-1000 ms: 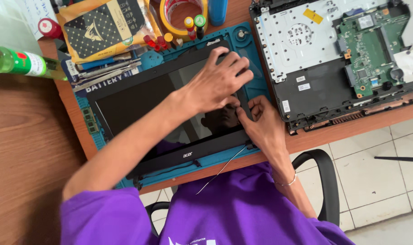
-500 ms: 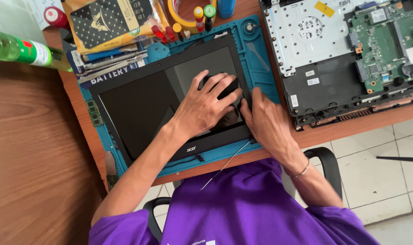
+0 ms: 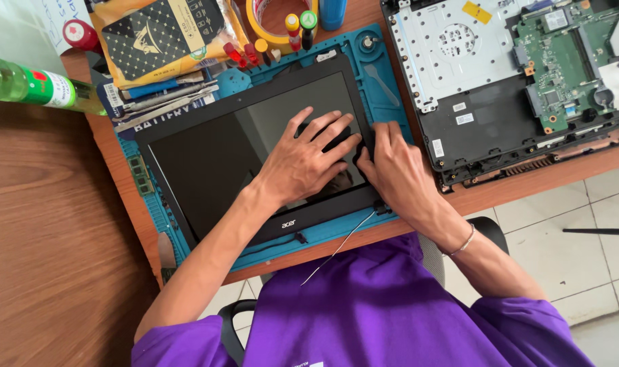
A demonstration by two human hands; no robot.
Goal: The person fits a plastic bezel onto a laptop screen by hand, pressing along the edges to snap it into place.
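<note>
At the far left a green bottle (image 3: 34,85) is lying on its side on the wooden table (image 3: 44,238), and just right of it a yellow and black packet (image 3: 163,37) is sitting above a pile of flat tools. Below those, a laptop screen panel (image 3: 214,160) is lying face up on the blue work mat (image 3: 153,217), tilted so its right end is sitting higher. I am pressing my left hand (image 3: 303,160) flat on the right part of the glass, fingers spread wide, gripping nothing. Just beside it, my right hand (image 3: 394,166) is resting on the panel's right edge, fingers reaching up along the bezel; whether they are pinching the frame or only pushing on it I cannot tell. A thin pale cable (image 3: 340,245) is trailing from the panel's lower right corner toward my purple shirt. Further right, an opened laptop base (image 3: 472,122) is lying with its green circuit board (image 3: 561,58) exposed.
</note>
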